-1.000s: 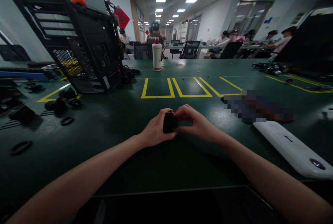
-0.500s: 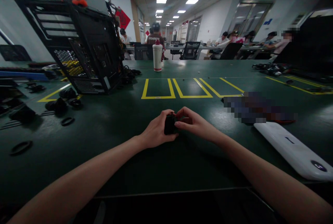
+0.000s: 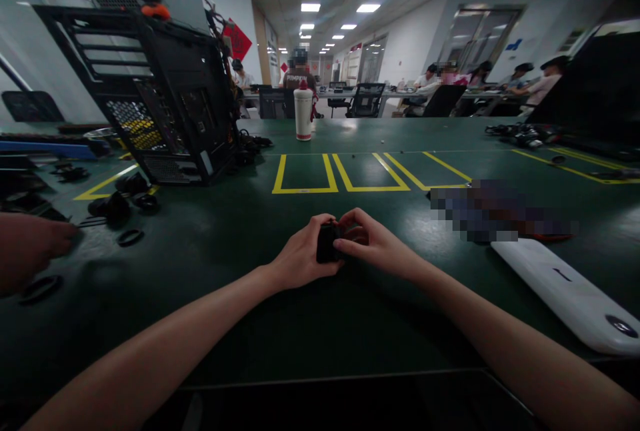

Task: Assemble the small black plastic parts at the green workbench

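Note:
A small black boxy object (image 3: 327, 243) is held upright over the green table, in front of the yellow tape marks; its exact kind does not show. My left hand (image 3: 303, 252) wraps round it from the left, thumb on top and fingers beneath. On its right side, my right hand (image 3: 367, 244) has the thumb and bent fingers closed against the object's edge. Whatever the right fingertips may pinch there is too small and dark to make out.
A co-worker's hand (image 3: 35, 247) reaches in at far left, near black parts (image 3: 111, 206) and dark rings (image 3: 130, 237). An open computer case (image 3: 165, 97) stands back left. A white bottle (image 3: 303, 114) stands behind the yellow tape (image 3: 305, 191). A white case (image 3: 565, 291) lies right.
A co-worker's hand has come into view at the left edge. My two hands keep the same grip on the black object, and the view has tilted up slightly.

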`<state>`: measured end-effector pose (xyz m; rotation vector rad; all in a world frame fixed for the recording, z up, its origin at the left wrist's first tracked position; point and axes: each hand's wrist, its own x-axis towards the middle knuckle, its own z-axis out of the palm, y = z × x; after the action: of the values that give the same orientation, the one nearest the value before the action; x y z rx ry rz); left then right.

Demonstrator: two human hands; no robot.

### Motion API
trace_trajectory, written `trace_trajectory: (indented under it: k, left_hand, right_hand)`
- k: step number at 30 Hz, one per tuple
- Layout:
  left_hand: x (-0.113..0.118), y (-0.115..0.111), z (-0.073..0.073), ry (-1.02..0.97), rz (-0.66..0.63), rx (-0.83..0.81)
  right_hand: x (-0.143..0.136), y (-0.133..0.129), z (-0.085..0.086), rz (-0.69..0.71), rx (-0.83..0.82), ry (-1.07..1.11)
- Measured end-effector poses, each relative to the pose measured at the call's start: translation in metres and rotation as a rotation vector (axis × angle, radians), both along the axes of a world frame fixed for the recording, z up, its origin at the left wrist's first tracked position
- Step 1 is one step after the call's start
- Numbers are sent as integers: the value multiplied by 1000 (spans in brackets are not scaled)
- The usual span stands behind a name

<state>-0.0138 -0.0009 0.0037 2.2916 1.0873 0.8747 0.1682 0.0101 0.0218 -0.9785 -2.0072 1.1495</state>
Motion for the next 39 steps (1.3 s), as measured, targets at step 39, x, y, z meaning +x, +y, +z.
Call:
trace_trajectory:
  k: [39]
  left_hand:
    - [1,3,-4,-118,48,-46]
  right_hand:
    - [-5,-1,0,5,77,163]
